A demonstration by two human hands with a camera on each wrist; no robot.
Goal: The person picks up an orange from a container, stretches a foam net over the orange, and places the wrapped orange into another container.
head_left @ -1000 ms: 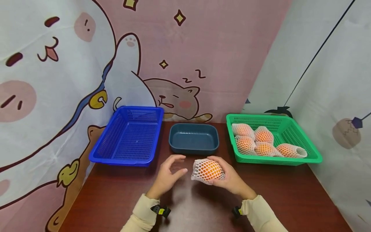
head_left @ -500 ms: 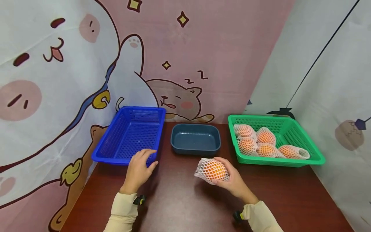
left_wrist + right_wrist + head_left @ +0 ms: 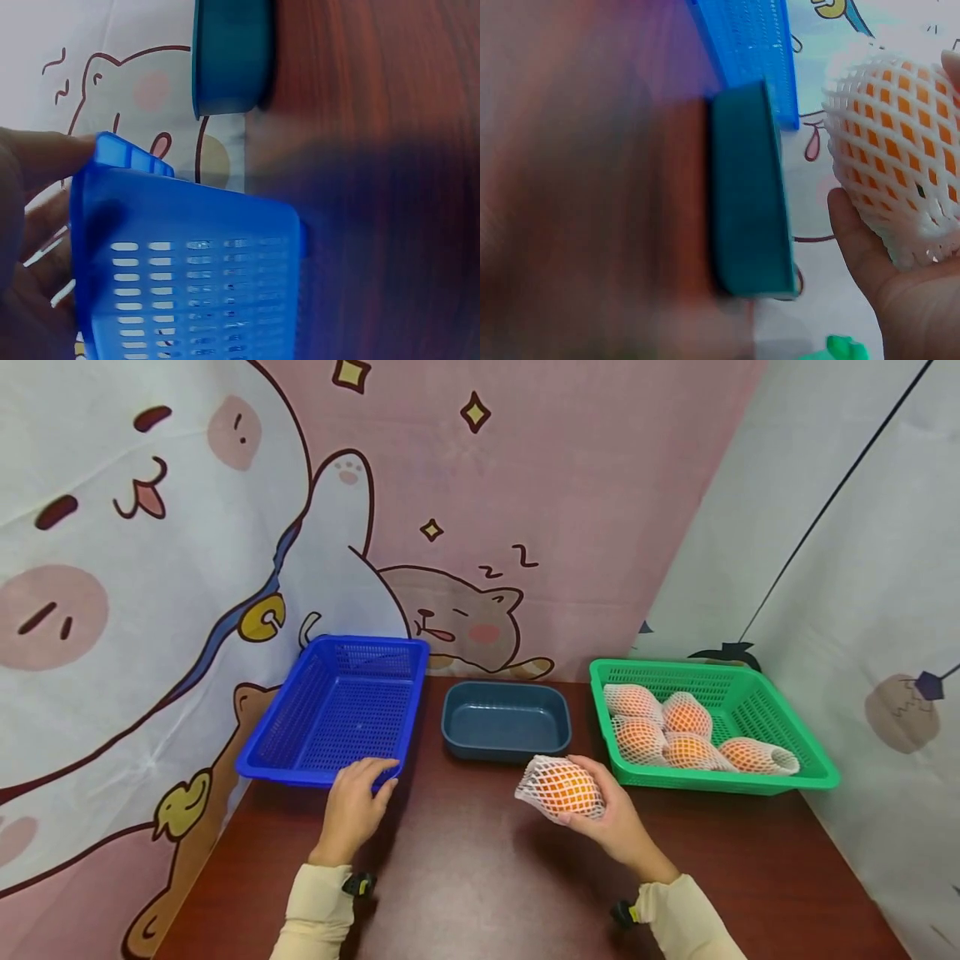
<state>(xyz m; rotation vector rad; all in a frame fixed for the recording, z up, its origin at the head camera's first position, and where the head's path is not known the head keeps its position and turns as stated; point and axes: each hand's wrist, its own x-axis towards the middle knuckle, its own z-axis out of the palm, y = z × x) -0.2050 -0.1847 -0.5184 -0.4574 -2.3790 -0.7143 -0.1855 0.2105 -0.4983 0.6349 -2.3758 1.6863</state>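
My right hand (image 3: 618,818) grips an orange (image 3: 566,789) in a white foam net, held above the table in front of the dark blue dish. In the right wrist view the netted orange (image 3: 900,142) lies between thumb and fingers, and the net's end hangs loose. My left hand (image 3: 352,810) is at the near right corner of the blue basket (image 3: 258,768), with fingers over its rim. In the left wrist view a digit touches the corner of the blue basket (image 3: 187,202), and other fingers show behind the rim. Bare mesh shows inside this basket.
A green basket (image 3: 720,783) at the right holds several netted oranges (image 3: 686,750). The dark blue dish (image 3: 506,750) stands between the two baskets. All rest on a reddish-brown table (image 3: 465,893), with a printed cloth (image 3: 585,510) behind.
My left hand has moved left, from beside the orange to the blue basket's corner. The right hand has shifted slightly right and up with the orange.
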